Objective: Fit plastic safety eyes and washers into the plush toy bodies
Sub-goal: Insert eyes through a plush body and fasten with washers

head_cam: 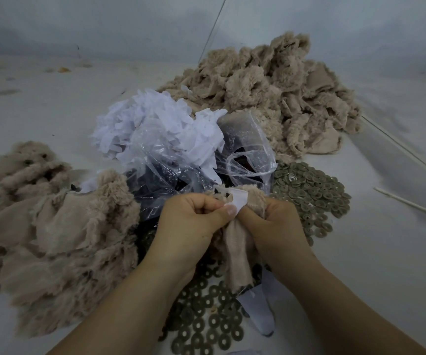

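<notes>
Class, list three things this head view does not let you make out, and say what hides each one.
- Head view: what the left hand and right hand fingertips pinch inside the plush body; fingers and fabric cover it.
- Head view: the clear plastic bag holds dark contents, blurred by glare.
- Head view: the washers are cut off by the bottom edge.

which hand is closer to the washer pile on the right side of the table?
Right. The right hand grips the plush body right beside the washer pile, nearly at its edge. The left hand pinches the white patch farther from it.
</notes>
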The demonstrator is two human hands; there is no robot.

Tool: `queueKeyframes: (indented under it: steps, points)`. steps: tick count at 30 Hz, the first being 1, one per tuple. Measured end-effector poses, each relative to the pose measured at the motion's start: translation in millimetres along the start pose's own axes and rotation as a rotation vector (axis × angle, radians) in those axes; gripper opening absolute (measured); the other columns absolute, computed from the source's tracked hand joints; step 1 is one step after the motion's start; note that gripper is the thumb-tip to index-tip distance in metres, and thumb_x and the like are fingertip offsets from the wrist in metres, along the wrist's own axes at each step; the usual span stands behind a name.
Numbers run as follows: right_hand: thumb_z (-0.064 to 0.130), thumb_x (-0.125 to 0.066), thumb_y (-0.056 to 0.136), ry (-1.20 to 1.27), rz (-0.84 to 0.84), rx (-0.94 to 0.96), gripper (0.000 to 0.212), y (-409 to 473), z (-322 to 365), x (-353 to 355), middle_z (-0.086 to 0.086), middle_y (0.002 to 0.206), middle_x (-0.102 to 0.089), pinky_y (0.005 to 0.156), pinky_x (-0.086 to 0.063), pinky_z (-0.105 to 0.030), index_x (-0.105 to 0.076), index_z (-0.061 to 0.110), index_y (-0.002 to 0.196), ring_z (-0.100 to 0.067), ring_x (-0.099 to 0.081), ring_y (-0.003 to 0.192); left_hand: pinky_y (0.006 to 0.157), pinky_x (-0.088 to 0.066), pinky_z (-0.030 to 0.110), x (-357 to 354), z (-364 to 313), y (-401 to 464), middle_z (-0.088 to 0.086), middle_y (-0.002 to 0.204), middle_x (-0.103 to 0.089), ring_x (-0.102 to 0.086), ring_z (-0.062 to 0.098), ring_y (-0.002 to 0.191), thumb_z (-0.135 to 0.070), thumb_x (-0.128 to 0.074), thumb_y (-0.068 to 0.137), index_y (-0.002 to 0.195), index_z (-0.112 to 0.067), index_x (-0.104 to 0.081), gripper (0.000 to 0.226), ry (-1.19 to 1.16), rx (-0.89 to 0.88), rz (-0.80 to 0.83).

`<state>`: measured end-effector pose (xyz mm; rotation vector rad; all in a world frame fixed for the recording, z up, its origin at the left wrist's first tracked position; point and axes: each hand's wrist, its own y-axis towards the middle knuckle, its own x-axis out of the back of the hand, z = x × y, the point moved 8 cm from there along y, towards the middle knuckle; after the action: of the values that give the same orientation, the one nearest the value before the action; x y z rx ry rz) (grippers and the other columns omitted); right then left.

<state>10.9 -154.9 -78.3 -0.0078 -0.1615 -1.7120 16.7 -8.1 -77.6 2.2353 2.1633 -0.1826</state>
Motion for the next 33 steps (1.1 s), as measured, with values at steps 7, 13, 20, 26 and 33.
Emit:
queueKeyframes:
  steps: [7,13,20,26,33]
  points:
    - [0.014,-0.074,0.087,-0.014,-0.017,0.027,0.047,-1.7,3.2,3.1,-0.039,0.061,-0.050,0.049,-0.038,-0.042,-0.048,-0.016,0.062,-0.022,-0.044,0.056,0.048,-0.055,0.029,3.8,0.5,0.7,0.018,0.063,-0.070,-0.061,0.020,0.050,-0.006,-0.078,0.080,0.066,-0.002,-0.071,0.016,0.072,-0.018,-0.052]
    - [0.024,-0.069,0.082,0.111,0.018,-0.011,0.049,-3.0,3.8,2.6,-0.016,0.055,-0.042,0.050,-0.029,-0.032,-0.043,-0.010,0.059,-0.022,-0.035,0.054,0.045,-0.053,0.027,4.1,-6.5,-2.2,0.015,0.062,-0.069,-0.061,0.017,0.048,-0.008,-0.078,0.082,0.067,-0.003,-0.071,0.016,0.153,-0.056,-0.068]
    - [0.031,-0.072,0.076,0.299,0.160,-0.147,0.028,-3.3,-5.7,-7.8,-0.014,0.083,-0.076,0.065,-0.057,-0.028,-0.078,0.005,0.086,-0.023,-0.073,0.077,0.051,-0.057,0.030,1.4,-11.2,-3.6,0.010,0.062,-0.071,-0.066,0.019,0.052,-0.013,-0.079,0.080,0.067,-0.009,-0.075,0.014,0.175,-0.104,-0.003]
    - [0.026,-0.073,0.076,0.396,0.186,-0.263,0.025,-3.4,-11.2,-9.5,-0.017,0.090,-0.076,0.067,-0.058,-0.028,-0.079,0.006,0.089,-0.023,-0.074,0.080,0.056,-0.059,0.030,1.8,-7.5,0.2,0.017,0.066,-0.072,-0.067,0.025,0.056,-0.021,-0.084,0.063,0.070,-0.010,-0.078,0.014,0.080,-0.059,0.046]
    - [0.021,-0.070,0.083,0.334,0.111,-0.151,0.023,-2.8,-3.6,-2.4,-0.020,0.079,-0.074,0.061,-0.057,-0.027,-0.075,-0.001,0.081,-0.023,-0.071,0.068,0.062,-0.060,0.033,-2.3,-1.0,2.3,0.023,0.074,-0.072,-0.066,0.027,0.063,-0.021,-0.078,0.065,0.076,-0.004,-0.078,0.020,-0.038,-0.006,0.092]
